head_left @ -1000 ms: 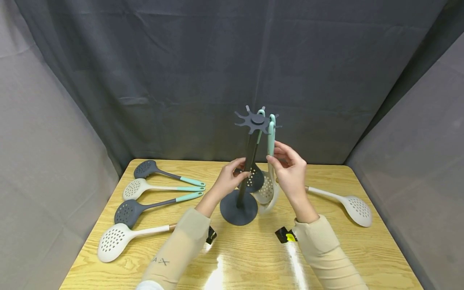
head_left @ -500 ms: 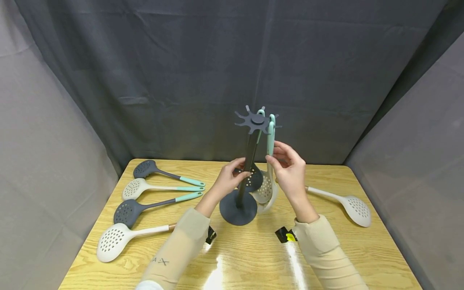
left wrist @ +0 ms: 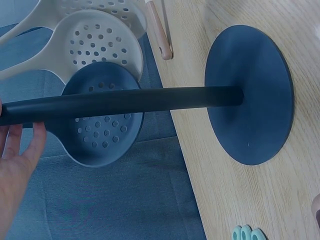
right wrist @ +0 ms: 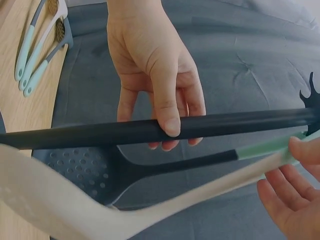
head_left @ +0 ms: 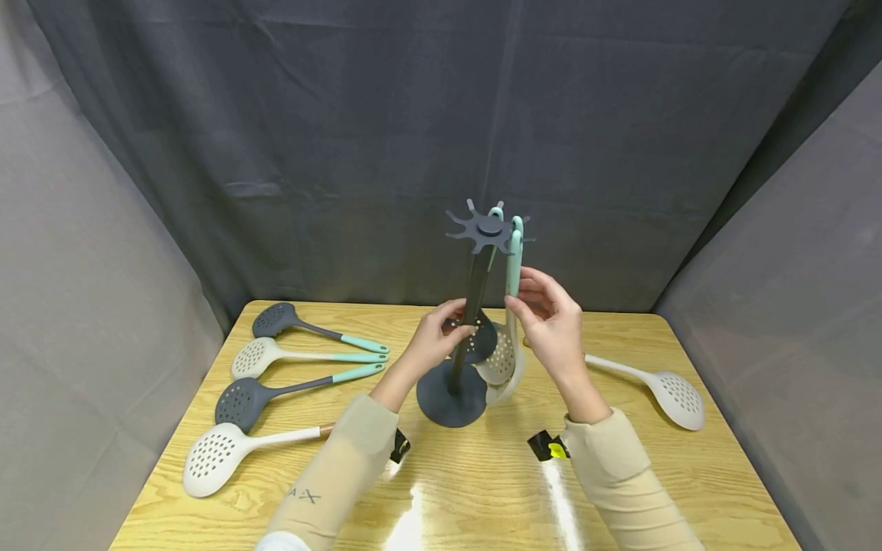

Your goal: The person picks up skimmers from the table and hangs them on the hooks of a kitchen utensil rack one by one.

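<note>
A dark utensil stand [head_left: 477, 283] with a round base and a ring of hooks on top is upright near the table's back. My left hand [head_left: 436, 337] grips its pole between thumb and fingers, also clear in the left wrist view. The mint handle of a white skimmer [head_left: 514, 268] is pinched by my right hand [head_left: 551, 321], its top end at one of the hooks. Whether the hook bears it cannot be told. Behind it hang a dark skimmer [right wrist: 80, 170] and another white skimmer [left wrist: 105, 45], both by the pole.
On the table's left lie two dark skimmers [head_left: 241, 404], a white one with a mint handle [head_left: 253, 358] and a white one with a wood-coloured end [head_left: 215, 459]. Another white skimmer [head_left: 678, 399] lies at the right. A dark curtain [head_left: 344, 153] hangs behind.
The white skimmer's lower end has swung slightly left toward the stand. The right wrist has turned a little; the left hand keeps its grip on the pole.
</note>
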Action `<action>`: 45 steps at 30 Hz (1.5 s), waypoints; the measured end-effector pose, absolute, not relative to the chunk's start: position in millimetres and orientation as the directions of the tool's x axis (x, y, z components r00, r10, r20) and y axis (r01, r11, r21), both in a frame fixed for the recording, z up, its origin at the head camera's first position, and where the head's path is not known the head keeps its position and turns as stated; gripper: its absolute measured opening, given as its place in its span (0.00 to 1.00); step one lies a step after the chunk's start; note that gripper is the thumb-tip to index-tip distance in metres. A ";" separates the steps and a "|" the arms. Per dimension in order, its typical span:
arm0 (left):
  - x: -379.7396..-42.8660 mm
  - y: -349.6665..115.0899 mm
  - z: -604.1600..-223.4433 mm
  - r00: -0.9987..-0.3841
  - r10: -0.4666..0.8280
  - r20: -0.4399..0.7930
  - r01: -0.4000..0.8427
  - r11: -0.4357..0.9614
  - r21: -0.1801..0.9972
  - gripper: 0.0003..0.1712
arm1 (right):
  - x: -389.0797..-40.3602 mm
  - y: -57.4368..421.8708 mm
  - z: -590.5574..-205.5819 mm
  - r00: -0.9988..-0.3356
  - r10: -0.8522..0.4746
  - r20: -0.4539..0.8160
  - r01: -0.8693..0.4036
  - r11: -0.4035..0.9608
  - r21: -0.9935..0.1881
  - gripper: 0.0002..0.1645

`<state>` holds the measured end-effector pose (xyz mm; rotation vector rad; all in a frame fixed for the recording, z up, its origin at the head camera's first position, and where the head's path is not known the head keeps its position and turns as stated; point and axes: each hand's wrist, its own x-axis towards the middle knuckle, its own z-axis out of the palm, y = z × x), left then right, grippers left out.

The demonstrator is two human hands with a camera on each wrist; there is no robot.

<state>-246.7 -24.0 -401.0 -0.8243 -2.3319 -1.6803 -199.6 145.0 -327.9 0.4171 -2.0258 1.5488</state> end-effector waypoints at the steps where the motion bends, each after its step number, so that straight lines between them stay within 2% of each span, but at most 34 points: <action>1: -246.6 -23.9 -401.0 -0.839 0.342 0.424 0.511 0.224 0.830 0.20 | -199.8 145.8 -328.4 -0.794 0.079 0.603 -0.561 0.289 -0.776 0.22; 8: -246.6 -24.7 -400.8 -0.837 0.348 0.422 0.512 0.226 0.829 0.20 | -208.6 156.9 -338.1 -0.706 0.106 0.700 -0.636 0.341 -0.693 0.18; 15: -245.9 -25.3 -399.7 -0.839 0.353 0.414 0.506 0.229 0.831 0.20 | -245.7 186.5 -384.5 -0.543 0.142 0.828 -0.651 0.552 -0.521 0.15; 19: -246.3 -25.0 -400.2 -0.838 0.352 0.418 0.511 0.234 0.827 0.20 | -257.8 203.9 -407.0 -0.525 0.091 0.846 -0.598 0.668 -0.443 0.15; 24: -246.9 -24.5 -401.0 -0.833 0.350 0.428 0.518 0.228 0.824 0.20 | -266.0 228.3 -431.5 -0.577 0.013 0.816 -0.515 0.771 -0.376 0.16; 31: -247.4 -24.7 -401.7 -0.838 0.348 0.421 0.509 0.221 0.832 0.20 | -278.0 261.1 -460.6 -0.680 -0.023 0.733 -0.416 0.835 -0.360 0.19; 39: -247.6 -25.6 -401.7 -0.836 0.352 0.421 0.511 0.221 0.831 0.20 | -281.6 289.8 -483.1 -0.852 -0.028 0.523 -0.264 0.885 -0.383 0.22; 45: -260.6 -23.8 -418.8 -0.839 0.341 0.424 0.510 0.222 0.831 0.21 | -281.9 303.7 -497.1 -0.934 -0.031 0.356 -0.175 0.907 -0.382 0.26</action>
